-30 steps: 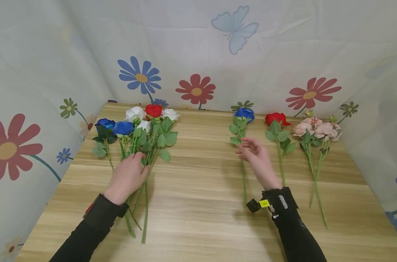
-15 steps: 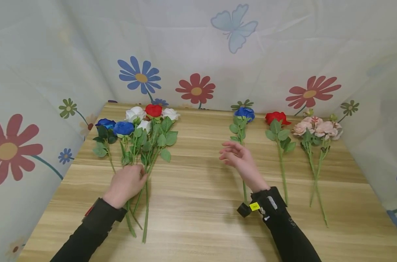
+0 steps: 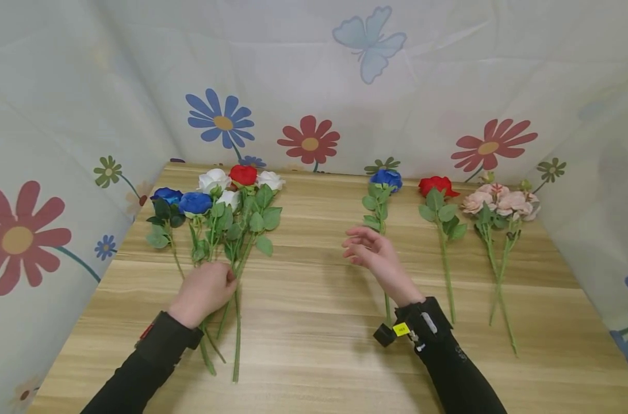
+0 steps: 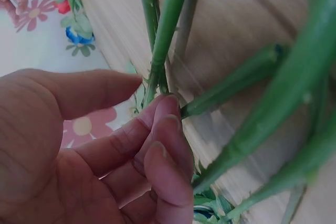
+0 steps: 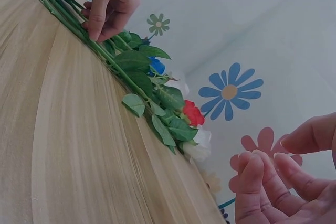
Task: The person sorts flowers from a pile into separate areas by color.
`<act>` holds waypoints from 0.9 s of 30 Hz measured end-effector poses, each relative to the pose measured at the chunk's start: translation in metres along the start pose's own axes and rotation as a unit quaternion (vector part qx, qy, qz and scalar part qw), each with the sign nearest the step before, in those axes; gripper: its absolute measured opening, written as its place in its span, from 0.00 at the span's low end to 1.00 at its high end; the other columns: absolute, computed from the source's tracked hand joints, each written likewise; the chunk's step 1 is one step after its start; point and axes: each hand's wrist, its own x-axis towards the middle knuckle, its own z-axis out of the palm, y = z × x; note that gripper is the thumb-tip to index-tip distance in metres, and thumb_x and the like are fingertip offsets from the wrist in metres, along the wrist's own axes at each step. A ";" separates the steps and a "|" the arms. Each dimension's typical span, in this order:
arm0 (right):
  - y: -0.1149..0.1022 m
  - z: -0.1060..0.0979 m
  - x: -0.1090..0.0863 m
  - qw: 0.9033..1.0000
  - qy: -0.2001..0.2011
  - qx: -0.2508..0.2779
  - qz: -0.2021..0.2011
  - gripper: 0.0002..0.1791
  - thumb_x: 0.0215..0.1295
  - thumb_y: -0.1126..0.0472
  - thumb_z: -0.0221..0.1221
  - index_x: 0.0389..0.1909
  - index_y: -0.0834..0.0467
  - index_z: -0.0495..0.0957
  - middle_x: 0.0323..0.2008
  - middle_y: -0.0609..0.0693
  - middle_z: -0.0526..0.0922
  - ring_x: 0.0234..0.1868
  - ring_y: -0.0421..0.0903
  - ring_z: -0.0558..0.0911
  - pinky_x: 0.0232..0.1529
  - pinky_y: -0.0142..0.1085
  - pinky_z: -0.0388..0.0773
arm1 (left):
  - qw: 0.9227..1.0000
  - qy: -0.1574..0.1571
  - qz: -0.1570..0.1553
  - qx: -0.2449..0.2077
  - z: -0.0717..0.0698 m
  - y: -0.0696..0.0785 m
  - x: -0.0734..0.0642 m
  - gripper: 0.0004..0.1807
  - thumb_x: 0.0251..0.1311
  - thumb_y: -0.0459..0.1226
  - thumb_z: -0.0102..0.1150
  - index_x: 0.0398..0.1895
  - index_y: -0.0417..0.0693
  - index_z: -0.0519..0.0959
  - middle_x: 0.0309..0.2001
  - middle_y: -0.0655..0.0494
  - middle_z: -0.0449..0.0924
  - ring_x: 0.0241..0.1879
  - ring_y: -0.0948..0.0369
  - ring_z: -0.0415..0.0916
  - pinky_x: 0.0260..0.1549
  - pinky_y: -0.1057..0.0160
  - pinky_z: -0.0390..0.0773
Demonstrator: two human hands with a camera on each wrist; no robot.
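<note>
My left hand (image 3: 205, 290) is at the stems of the left-hand bunch of artificial roses, its thumb and fingertips closing around a green rose stem (image 4: 170, 30) in the left wrist view. This bunch has white roses (image 3: 214, 180), a red rose (image 3: 243, 175) and blue roses (image 3: 195, 202), with leafy stems crossing on the table. My right hand (image 3: 378, 259) holds nothing. Its fingers are loosely bent above the table, just left of and partly over the stem of a single blue rose (image 3: 386, 180). In the right wrist view the fingertips (image 5: 252, 163) show with nothing between them.
Right of the single blue rose lie a red rose (image 3: 438, 187) and a cluster of pale pink flowers (image 3: 500, 203) with crossed stems. All rest on a wooden table (image 3: 314, 345). A printed fabric backdrop (image 3: 293, 75) stands behind and beside the table.
My right hand has moved left and slightly down from the blue rose's leaves. My left hand has shifted slightly down the stems, and one stem's lower end has swung a little right.
</note>
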 end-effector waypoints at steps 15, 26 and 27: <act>0.004 0.004 0.000 1.000 -0.013 -0.021 0.005 0.21 0.74 0.64 0.52 0.64 0.66 0.68 0.51 0.58 0.80 0.44 0.39 0.82 0.51 0.37 0.83 | 0.999 0.002 -0.016 -0.035 -0.002 -0.001 0.001 0.06 0.64 0.36 0.60 0.31 0.41 0.81 0.22 0.51 0.79 0.19 0.60 0.70 0.20 0.63 0.68; 0.008 0.005 0.001 1.000 -0.023 -0.001 0.018 0.23 0.73 0.65 0.52 0.66 0.70 0.66 0.51 0.58 0.80 0.43 0.38 0.83 0.51 0.35 0.82 | 0.946 -0.119 -0.026 -0.301 -0.010 -0.006 0.011 0.21 0.73 0.41 0.54 0.58 0.33 0.75 0.26 0.51 0.81 0.24 0.59 0.74 0.25 0.63 0.70; 0.009 0.005 0.002 0.999 -0.025 0.000 0.019 0.23 0.74 0.65 0.52 0.66 0.70 0.66 0.51 0.58 0.81 0.43 0.38 0.83 0.51 0.35 0.82 | 0.937 -0.133 -0.022 -0.321 -0.008 -0.006 0.012 0.21 0.73 0.40 0.54 0.59 0.31 0.75 0.25 0.52 0.80 0.25 0.60 0.74 0.26 0.63 0.72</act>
